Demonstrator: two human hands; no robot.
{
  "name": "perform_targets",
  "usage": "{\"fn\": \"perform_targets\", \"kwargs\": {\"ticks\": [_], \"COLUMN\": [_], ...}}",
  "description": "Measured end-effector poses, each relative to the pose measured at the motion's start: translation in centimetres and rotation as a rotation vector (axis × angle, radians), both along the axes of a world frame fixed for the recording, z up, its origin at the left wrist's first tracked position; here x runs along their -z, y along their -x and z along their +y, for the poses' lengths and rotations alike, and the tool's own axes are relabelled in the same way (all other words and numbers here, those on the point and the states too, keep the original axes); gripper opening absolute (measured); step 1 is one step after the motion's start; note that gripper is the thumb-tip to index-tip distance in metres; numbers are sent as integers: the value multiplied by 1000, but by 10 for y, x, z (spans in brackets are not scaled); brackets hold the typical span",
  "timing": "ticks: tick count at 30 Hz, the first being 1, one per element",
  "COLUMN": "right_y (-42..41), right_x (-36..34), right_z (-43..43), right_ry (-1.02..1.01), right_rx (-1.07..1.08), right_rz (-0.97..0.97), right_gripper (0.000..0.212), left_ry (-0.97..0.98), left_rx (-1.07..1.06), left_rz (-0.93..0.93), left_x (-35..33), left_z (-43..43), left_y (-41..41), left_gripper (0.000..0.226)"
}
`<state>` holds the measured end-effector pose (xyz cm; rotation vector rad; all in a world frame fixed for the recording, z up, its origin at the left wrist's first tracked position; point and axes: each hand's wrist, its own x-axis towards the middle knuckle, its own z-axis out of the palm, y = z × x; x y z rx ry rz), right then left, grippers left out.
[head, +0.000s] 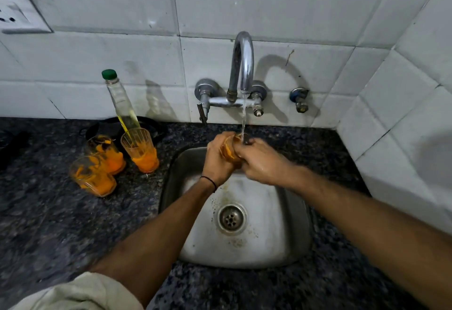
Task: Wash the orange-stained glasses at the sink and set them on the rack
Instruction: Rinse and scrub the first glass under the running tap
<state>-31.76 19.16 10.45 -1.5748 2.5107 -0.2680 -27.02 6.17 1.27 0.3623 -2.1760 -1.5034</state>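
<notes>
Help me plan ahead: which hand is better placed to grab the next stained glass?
Likely left: the left hand is nearer the three stained glasses; the right hand would reach across.

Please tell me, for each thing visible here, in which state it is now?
Tap, open, water running.
Held glass, orange-stained, under the stream.
Left hand, grips the held glass.
Right hand, fingers curled on its rim.
Right counter glass, standing, orange residue inside.
Middle counter glass, standing, orange residue inside.
Front counter glass, standing, orange residue inside.
Bottle, capped, partly full.
Sink, stained near the open drain.
</notes>
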Motion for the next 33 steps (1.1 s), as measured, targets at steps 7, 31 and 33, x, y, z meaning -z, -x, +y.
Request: {"fn": "perform_targets", "kwargs": {"ticks": [7, 31, 33], "right_y": [-43, -11, 29], "right_x": [18, 35, 28], "right_z": [-58, -4, 18], "right_ry": [708, 373, 122], "right_rx": [866, 108, -348], "right_rz": [-758, -181, 228], "right_gripper": [20, 18, 49], "left_ry": [175, -40, -16], "left_rx": [-157, -72, 130], "left_rz": [-3, -11, -77], "left_x": [-4, 3, -2], "left_z": [13, -2, -10], "left_y": [3, -9, -11], "left_gripper": [41, 19, 45]}}
